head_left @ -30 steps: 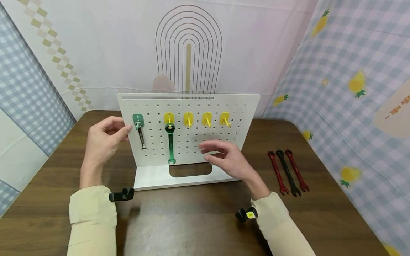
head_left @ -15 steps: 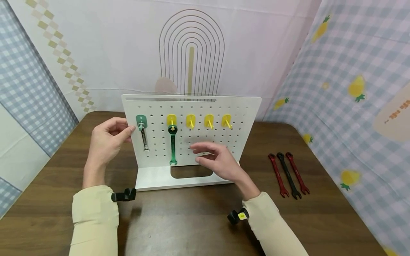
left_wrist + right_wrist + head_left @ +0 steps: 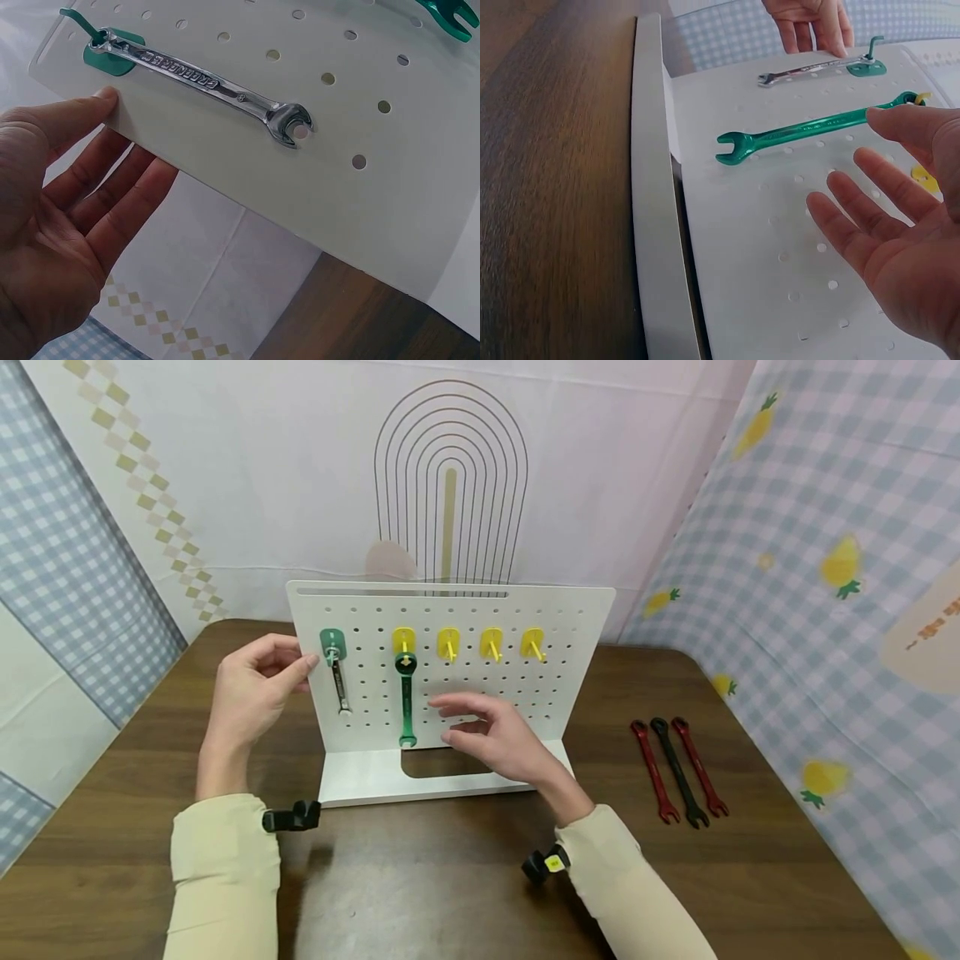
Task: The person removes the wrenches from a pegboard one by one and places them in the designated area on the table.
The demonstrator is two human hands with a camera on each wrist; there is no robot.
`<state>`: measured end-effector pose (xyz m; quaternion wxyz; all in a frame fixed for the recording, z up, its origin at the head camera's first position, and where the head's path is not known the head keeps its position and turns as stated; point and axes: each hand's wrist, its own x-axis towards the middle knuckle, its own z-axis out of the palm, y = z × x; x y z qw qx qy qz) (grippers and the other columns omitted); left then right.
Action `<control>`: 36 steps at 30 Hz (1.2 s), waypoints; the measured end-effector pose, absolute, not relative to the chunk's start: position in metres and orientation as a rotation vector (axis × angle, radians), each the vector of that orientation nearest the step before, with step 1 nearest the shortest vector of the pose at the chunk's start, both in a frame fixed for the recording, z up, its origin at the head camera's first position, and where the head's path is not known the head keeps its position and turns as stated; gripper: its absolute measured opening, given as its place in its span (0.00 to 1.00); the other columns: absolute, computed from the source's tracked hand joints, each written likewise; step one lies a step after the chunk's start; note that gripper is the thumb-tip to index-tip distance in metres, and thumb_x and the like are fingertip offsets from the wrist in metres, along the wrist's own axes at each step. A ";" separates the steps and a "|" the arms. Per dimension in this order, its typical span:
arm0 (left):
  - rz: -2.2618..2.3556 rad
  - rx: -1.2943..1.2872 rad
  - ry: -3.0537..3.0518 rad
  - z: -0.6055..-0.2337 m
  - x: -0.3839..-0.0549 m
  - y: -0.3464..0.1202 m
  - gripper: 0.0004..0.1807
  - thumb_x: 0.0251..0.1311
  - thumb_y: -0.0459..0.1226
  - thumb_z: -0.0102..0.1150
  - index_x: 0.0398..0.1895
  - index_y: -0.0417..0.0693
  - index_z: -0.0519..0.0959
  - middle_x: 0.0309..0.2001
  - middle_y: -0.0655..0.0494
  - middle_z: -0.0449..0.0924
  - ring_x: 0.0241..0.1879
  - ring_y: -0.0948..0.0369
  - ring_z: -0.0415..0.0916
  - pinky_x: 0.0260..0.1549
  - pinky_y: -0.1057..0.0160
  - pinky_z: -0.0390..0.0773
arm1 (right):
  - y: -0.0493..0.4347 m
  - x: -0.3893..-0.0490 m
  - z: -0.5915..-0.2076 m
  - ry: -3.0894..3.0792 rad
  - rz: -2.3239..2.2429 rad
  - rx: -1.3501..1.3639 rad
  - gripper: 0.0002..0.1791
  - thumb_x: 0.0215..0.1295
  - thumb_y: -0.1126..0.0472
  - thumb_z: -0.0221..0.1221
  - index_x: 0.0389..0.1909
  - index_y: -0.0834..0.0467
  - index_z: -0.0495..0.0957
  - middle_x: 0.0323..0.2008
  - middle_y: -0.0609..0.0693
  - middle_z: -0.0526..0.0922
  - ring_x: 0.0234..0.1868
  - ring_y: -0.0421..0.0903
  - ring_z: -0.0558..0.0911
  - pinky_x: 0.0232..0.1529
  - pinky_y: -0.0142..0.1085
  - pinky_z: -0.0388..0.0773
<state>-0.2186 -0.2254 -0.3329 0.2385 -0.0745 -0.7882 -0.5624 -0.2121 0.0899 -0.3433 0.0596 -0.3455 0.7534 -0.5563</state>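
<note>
My left hand (image 3: 251, 693) pinches the left edge of a white pegboard (image 3: 225, 142), thumb on the front face and fingers behind it. Just beside the thumb a silver combination wrench (image 3: 202, 81) hangs from a green hook (image 3: 332, 643). A green combination wrench (image 3: 802, 133) hangs by its ring end from the leftmost yellow hook (image 3: 403, 639). My right hand (image 3: 495, 739) holds nothing; its fingers are loosely bent in front of the board, to the right of the green wrench. In the right wrist view the thumb overlaps the green wrench near its ring end.
Three more yellow hooks (image 3: 491, 643) run along the board to the right. On the wooden table (image 3: 420, 877), right of the board, lie a dark green wrench (image 3: 678, 772) and two red wrenches, one on each side of it. Patterned cloth (image 3: 787, 610) hangs behind and at the sides.
My right hand has moved left across the front of the board, closer to the green wrench. The left hand keeps its grip on the board's edge. The view has shifted slightly.
</note>
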 end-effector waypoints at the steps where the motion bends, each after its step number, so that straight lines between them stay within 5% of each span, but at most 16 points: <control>1: -1.543 -0.205 -2.156 -0.333 -0.219 -0.225 0.12 0.56 0.36 0.66 0.42 0.40 0.81 0.28 0.53 0.79 0.22 0.65 0.77 0.24 0.70 0.83 | 0.089 -0.215 -0.346 2.282 -1.679 -1.053 0.21 0.63 0.69 0.59 0.57 0.61 0.75 0.58 0.49 0.76 0.58 0.57 0.75 0.56 0.43 0.78; 13: -1.558 -0.216 -2.155 -0.320 -0.208 -0.220 0.12 0.57 0.33 0.65 0.42 0.35 0.80 0.27 0.51 0.79 0.22 0.66 0.76 0.24 0.71 0.82 | 0.072 -0.206 -0.327 2.262 -1.642 -1.067 0.21 0.61 0.73 0.58 0.56 0.64 0.75 0.60 0.57 0.73 0.58 0.61 0.74 0.57 0.55 0.75; 27: -1.555 -0.217 -2.151 -0.330 -0.217 -0.225 0.12 0.57 0.34 0.66 0.42 0.38 0.80 0.28 0.51 0.79 0.24 0.55 0.78 0.24 0.71 0.83 | 0.061 -0.210 -0.328 2.298 -1.581 -1.083 0.21 0.63 0.70 0.58 0.58 0.65 0.73 0.61 0.55 0.72 0.59 0.59 0.74 0.56 0.42 0.78; 36: -1.569 -0.229 -2.150 -0.312 -0.201 -0.215 0.11 0.57 0.32 0.65 0.41 0.33 0.79 0.27 0.50 0.79 0.23 0.59 0.78 0.24 0.71 0.82 | 0.057 -0.211 -0.329 2.253 -1.583 -1.060 0.21 0.65 0.69 0.57 0.59 0.65 0.73 0.61 0.55 0.71 0.58 0.56 0.75 0.55 0.48 0.77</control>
